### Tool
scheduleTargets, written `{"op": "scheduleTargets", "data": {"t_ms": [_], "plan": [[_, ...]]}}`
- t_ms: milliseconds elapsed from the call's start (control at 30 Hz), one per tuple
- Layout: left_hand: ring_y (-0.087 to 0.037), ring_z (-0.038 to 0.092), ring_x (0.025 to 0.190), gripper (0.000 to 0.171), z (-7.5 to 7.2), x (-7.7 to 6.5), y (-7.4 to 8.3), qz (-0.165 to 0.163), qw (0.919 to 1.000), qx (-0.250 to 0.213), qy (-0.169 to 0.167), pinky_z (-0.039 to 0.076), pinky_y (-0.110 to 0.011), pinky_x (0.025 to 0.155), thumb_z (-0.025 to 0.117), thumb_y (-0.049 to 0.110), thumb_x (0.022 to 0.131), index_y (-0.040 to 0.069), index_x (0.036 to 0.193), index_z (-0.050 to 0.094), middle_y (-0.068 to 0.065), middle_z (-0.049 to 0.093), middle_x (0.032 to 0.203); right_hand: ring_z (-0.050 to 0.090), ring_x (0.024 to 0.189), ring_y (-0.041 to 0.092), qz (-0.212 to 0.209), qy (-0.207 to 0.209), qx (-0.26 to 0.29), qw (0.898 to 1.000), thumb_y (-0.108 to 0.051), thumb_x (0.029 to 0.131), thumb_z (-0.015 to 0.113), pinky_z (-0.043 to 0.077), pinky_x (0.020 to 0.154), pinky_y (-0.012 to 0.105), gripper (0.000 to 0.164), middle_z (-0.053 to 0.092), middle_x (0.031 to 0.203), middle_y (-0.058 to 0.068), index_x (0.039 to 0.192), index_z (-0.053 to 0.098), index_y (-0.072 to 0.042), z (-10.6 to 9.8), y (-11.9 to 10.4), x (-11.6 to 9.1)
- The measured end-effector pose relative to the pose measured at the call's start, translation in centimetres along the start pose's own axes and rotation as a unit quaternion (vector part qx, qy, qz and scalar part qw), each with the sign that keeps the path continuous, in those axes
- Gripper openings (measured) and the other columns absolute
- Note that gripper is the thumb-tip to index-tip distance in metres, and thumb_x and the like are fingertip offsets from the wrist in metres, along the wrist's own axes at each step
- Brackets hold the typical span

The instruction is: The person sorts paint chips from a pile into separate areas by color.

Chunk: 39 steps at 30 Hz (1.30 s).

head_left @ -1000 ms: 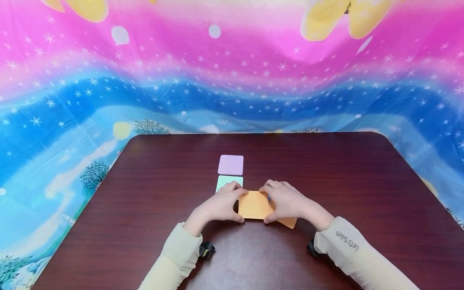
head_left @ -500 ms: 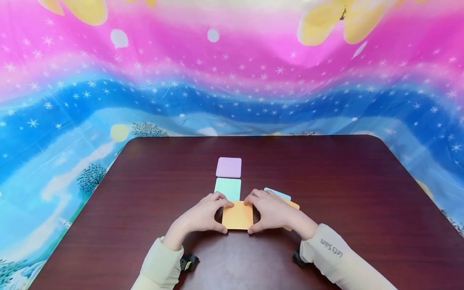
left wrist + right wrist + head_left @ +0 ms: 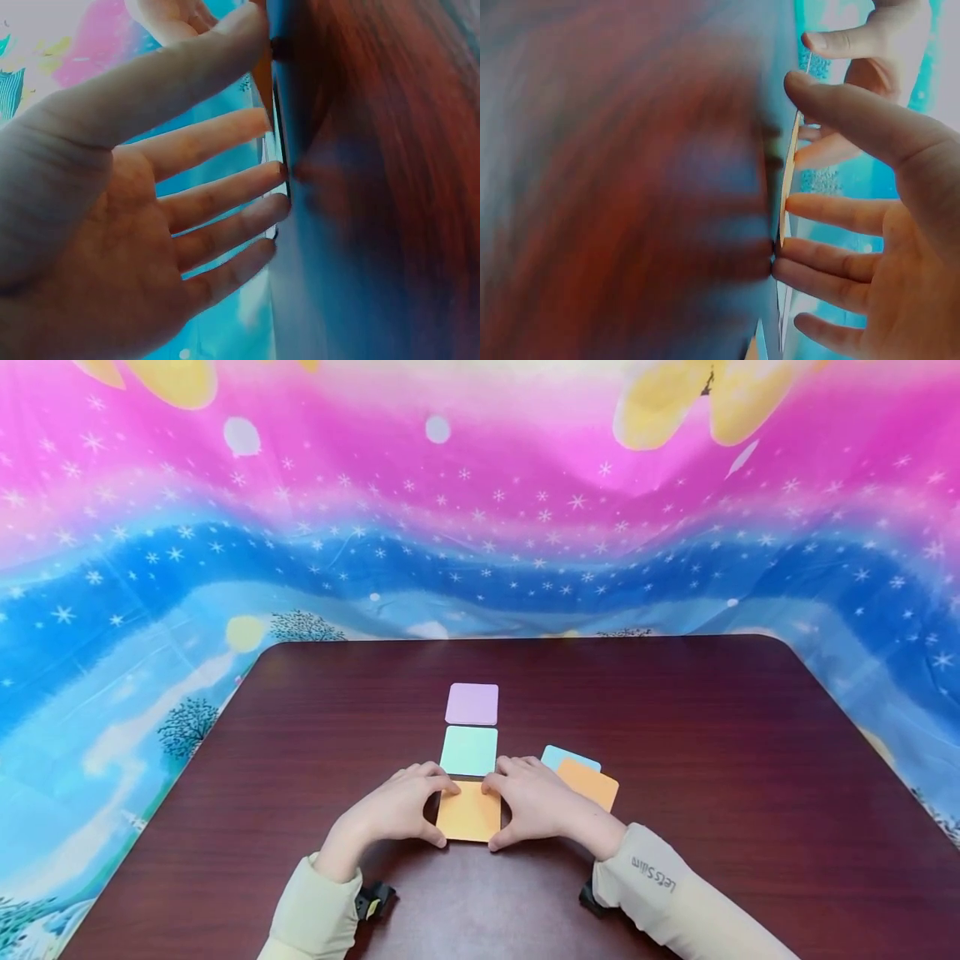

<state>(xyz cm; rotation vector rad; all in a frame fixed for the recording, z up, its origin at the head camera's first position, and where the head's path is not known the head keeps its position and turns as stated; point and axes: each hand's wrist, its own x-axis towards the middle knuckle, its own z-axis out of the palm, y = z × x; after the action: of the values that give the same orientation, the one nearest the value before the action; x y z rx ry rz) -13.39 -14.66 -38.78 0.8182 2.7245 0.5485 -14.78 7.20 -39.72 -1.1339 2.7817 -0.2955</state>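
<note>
An orange square card (image 3: 468, 816) lies low over the table between both hands, in line with a mint-green card (image 3: 469, 751) just beyond it. My left hand (image 3: 396, 806) holds its left edge, thumb at the near corner and forefinger at the far one. On the opposite edge, my right hand (image 3: 534, 802) grips it the same way. Seen edge-on in the right wrist view, the orange card (image 3: 786, 180) is a thin strip by the fingertips, close to the tabletop. The left wrist view shows my left hand's spread fingers (image 3: 217, 199) with their tips close to the table.
Farther back, a lilac card (image 3: 472, 703) continues the column above the green one. To the right, a second orange card (image 3: 590, 783) overlaps a light blue card (image 3: 557, 755), partly behind my right forearm. The dark wooden table (image 3: 712, 718) ends at a patterned cloth backdrop (image 3: 480, 552).
Both hands have moved the orange card leftward and a little nearer, from beside the green card to in front of it. The blue and second orange cards are now less covered.
</note>
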Motion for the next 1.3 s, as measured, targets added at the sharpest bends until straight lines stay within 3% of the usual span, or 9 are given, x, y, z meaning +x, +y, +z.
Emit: {"op": "scheduleTargets", "data": {"t_ms": [267, 533, 933, 1300], "plan": [[-0.024, 0.049, 0.1, 0.055, 0.1, -0.1, -0.2, -0.009, 0.9998, 0.017, 0.0, 0.037, -0.041, 0.088, 0.081, 0.025, 0.061, 0.008, 0.109, 0.062, -0.004, 0.053, 0.109, 0.046, 0.084, 0.014, 0.001, 0.009, -0.03, 1.0, -0.057, 0.059, 0.074, 0.036, 0.09, 0.039, 0.058, 0.044, 0.087, -0.005, 0.101, 0.062, -0.018, 0.2, -0.9, 0.5], [-0.021, 0.048, 0.089, 0.043, 0.3, 0.1, 0.2, -0.007, 0.9988, 0.046, 0.012, 0.039, -0.04, 0.08, 0.08, 0.018, 0.06, 0.008, 0.098, 0.06, -0.003, 0.049, 0.099, 0.044, 0.084, 0.014, 0.008, 0.013, -0.006, 1.0, -0.051, 0.058, 0.078, 0.039, 0.081, 0.035, 0.057, 0.044, 0.089, -0.003, 0.101, 0.063, -0.016, 0.3, -1.0, 0.6], [-0.019, 0.047, 0.085, 0.044, 0.7, 0.4, 0.4, -0.032, 0.9982, 0.045, 0.023, 0.039, -0.038, 0.079, 0.08, 0.017, 0.061, 0.006, 0.099, 0.06, -0.002, 0.048, 0.096, 0.044, 0.084, 0.014, 0.002, 0.016, -0.007, 1.0, -0.051, 0.059, 0.077, 0.04, 0.084, 0.038, 0.056, 0.045, 0.089, -0.004, 0.101, 0.063, -0.016, 0.6, -1.1, 0.7], [-0.02, 0.048, 0.085, 0.044, 0.6, 0.5, 0.5, -0.03, 0.9976, 0.05, 0.036, 0.04, -0.039, 0.081, 0.079, 0.013, 0.062, 0.003, 0.101, 0.061, -0.004, 0.05, 0.097, 0.045, 0.083, 0.015, -0.006, 0.031, -0.011, 0.999, -0.048, 0.059, 0.078, 0.038, 0.087, 0.04, 0.052, 0.046, 0.087, -0.004, 0.098, 0.063, -0.016, 0.7, -1.4, 1.2]]}}
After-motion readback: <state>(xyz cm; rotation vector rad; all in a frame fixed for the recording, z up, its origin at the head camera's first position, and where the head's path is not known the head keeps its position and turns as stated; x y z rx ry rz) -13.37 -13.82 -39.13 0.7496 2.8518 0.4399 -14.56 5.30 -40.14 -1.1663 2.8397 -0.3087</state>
